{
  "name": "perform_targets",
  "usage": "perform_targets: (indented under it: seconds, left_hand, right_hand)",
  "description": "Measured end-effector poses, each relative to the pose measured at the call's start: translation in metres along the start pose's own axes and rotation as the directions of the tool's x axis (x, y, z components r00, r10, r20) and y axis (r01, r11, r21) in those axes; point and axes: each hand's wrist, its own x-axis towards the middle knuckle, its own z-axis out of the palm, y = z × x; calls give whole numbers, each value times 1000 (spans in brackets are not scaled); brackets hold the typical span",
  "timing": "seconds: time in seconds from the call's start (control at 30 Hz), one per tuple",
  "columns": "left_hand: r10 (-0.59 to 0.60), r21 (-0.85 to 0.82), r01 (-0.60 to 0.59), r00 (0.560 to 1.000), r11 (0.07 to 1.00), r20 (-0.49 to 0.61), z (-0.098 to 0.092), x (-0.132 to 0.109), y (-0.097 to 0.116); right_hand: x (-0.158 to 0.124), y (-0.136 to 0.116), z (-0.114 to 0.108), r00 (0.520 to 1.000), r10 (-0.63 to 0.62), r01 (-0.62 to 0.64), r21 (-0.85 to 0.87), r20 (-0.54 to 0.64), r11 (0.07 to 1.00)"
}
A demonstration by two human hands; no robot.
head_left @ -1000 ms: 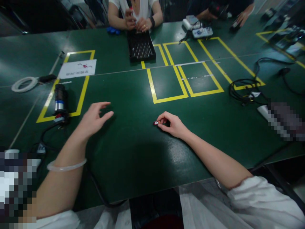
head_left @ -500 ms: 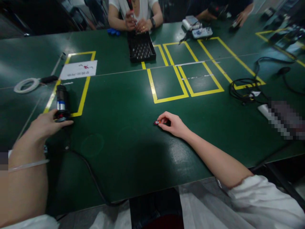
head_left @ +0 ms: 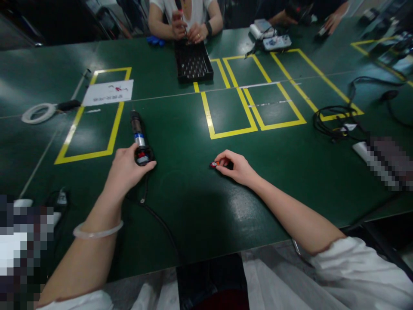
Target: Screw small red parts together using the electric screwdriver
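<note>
My left hand (head_left: pixel 127 165) grips the rear end of a black electric screwdriver (head_left: pixel 138 133) with a blue and silver band. Its narrow tip points away from me, and a cord trails from its back towards the table's near edge. Further right, my right hand (head_left: pixel 235 165) rests low on the green table (head_left: pixel 174 193). Thumb and fingers there are pinched on a small red and orange piece (head_left: pixel 213 164), whose kind is too small to make out; part of it is hidden by the fingertips.
Yellow tape frames (head_left: pixel 234 131) mark the tabletop. A printed sheet (head_left: pixel 108 92) and a white ring-shaped coil (head_left: pixel 38 113) lie left. Across the table, a person's hands (head_left: pixel 190 32) work over a black tray (head_left: pixel 195 77) of small parts. Coiled black cable (head_left: pixel 332 122) lies right.
My left hand has carried the electric screwdriver to the right, out of the left yellow frame, with its cord following. My right hand has stayed in place with the small piece.
</note>
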Motion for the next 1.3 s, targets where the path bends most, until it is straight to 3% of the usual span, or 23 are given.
perform_targets:
  seconds: [0.1,0.3,0.5,0.73,1.07,1.3]
  left_hand:
    - [33,-46,-33,999,998,-11,12,-8,35]
    - [212,-102,-210,977,972,6,31,-23,99]
    - [329,-161,-322,944,933,13,42,-34,140]
    - [349,-156,-340,936,927,36,44,-36,151]
    - [301,-129,-292,952,948,58,43,-39,154]
    - [294,-3,-294,955,956,36,41,-40,163]
  right_hand:
    - [0,1,0,1000,-3,3,11,-6,1000]
    - [-1,2,-1,998,-36,35,-1,-50,999]
    - [-1,2,-3,992,-117,112,-108,-42,988]
    - [0,3,-2,996,-92,94,-170,20,981]
    - [-2,-6,-2,995,-100,97,-201,-3,975]
    - [-5,-11,-3,995,-84,72,-221,-44,973]
